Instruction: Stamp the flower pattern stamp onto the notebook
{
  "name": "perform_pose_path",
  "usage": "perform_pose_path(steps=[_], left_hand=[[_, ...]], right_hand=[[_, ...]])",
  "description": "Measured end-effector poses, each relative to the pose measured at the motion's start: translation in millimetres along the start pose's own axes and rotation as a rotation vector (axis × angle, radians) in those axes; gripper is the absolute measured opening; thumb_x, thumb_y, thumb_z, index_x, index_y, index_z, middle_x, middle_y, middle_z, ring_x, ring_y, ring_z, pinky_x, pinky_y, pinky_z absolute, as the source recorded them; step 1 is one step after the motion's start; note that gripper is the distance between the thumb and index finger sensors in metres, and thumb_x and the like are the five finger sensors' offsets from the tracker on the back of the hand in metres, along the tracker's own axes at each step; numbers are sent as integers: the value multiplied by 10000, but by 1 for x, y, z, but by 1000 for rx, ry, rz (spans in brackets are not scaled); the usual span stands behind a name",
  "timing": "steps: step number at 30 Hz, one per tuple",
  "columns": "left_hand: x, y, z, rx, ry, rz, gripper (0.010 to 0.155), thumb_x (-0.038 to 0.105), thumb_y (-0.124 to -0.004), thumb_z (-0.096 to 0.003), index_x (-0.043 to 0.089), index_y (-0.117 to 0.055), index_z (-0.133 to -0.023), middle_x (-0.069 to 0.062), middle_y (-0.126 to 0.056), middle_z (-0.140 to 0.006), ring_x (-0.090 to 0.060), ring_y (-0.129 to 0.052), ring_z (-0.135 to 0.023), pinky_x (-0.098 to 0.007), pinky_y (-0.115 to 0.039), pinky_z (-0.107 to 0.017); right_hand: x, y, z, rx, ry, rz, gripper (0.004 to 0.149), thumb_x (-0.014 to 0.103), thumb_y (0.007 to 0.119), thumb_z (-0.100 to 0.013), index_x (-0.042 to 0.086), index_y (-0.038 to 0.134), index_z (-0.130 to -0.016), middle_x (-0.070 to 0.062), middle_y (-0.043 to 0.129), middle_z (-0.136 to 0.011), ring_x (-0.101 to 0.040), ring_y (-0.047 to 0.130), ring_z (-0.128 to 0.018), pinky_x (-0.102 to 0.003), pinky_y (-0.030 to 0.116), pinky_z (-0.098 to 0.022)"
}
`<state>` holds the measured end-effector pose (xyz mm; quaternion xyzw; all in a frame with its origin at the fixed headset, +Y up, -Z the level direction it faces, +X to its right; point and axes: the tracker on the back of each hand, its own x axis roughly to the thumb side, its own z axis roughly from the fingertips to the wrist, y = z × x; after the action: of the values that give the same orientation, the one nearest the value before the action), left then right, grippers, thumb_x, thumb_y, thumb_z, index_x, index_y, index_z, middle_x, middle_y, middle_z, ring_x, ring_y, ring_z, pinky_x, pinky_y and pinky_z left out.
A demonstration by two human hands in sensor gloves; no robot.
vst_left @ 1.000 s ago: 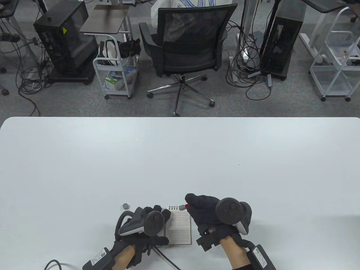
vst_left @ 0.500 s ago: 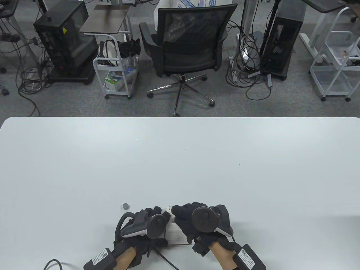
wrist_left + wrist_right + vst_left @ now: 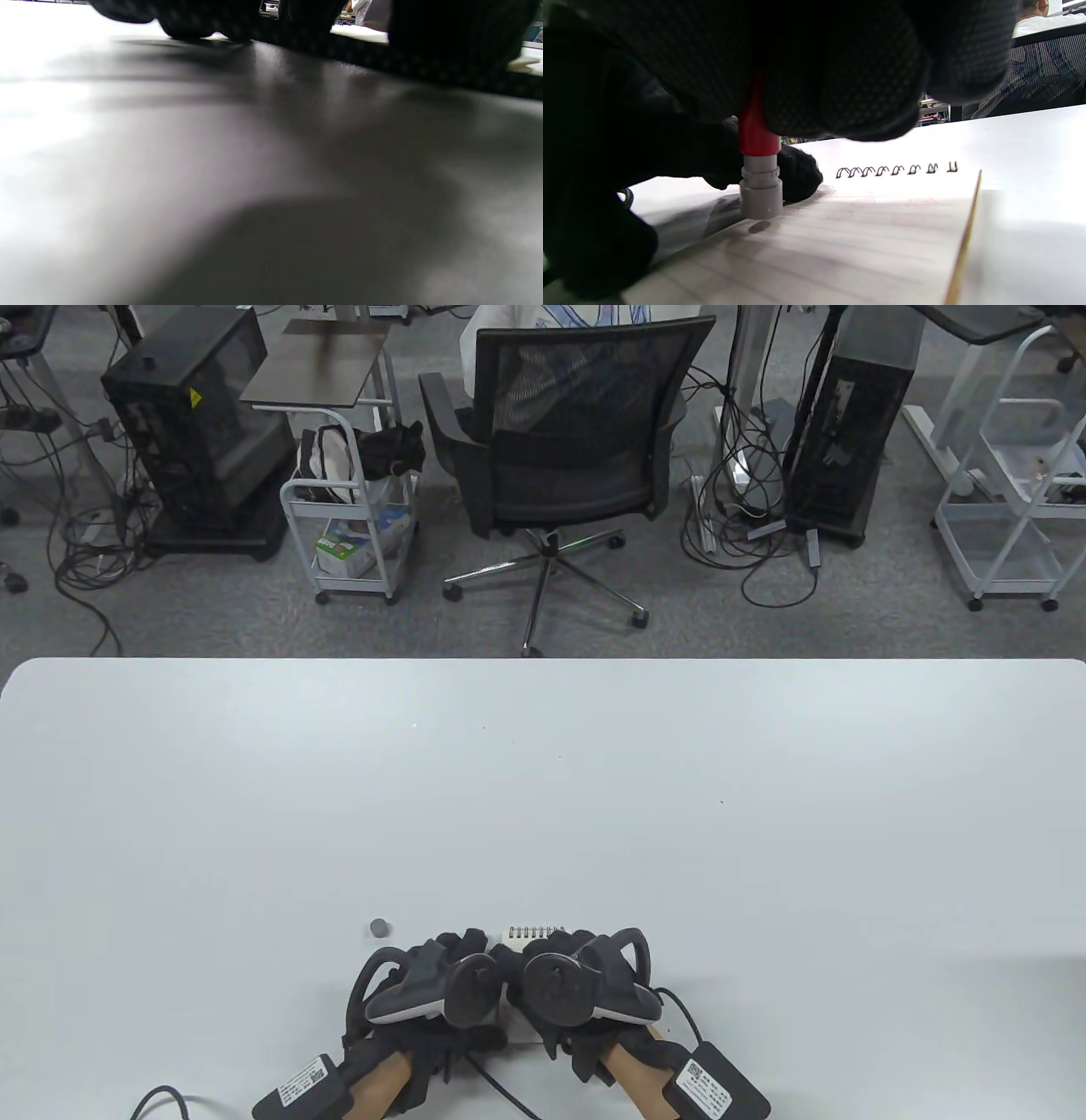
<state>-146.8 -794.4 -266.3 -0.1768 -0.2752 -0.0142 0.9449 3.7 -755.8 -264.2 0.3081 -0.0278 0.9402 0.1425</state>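
Note:
A small spiral notebook [image 3: 534, 934] lies open near the table's front edge, lined page up, mostly hidden under both hands. My right hand [image 3: 579, 940] grips a red stamp with a grey tip [image 3: 760, 192] and holds it upright. The tip is at the page [image 3: 865, 237] near its left side, with a thin shadow under it. My left hand [image 3: 465, 943] rests on the notebook's left edge, and its fingertips [image 3: 797, 173] show just behind the stamp. In the left wrist view only its dark fingers [image 3: 297, 17] and a blurred shaded surface show.
A small grey cap [image 3: 379, 927] stands on the white table [image 3: 543, 780] left of my left hand. An office chair [image 3: 560, 432] and carts stand on the floor beyond the table's far edge.
My right hand has moved left and nearer with the stamp, from beside the notebook's top right corner to over the page. It now covers most of the page. My left hand has stayed put.

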Motion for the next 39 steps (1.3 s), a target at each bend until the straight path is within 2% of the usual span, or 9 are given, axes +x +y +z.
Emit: perform_pose_path(steps=[18,39], left_hand=[[1,0,0,-12,3,-8,897,630,-730,-334,230,-410,-1070,-186,-372,-1123,-472,-446,-984,-633,-464,-656],[2,-1,-1,-17,7,-25,889,629,-714,-333,221,-416,-1065,-184,-364,-1122,-472,-438,-986,-634,-463,-656]], right_hand=[[4,3,-5,33,23,34,402,314,895,-383,213,901,-773,-135,942,-622,-299,981,-431,-541,782,-455],[18,12,-8,78,-20,98,410,247,860,-384,168,870,-786,-175,967,-630,-321,1051,-471,-537,835,-495]])
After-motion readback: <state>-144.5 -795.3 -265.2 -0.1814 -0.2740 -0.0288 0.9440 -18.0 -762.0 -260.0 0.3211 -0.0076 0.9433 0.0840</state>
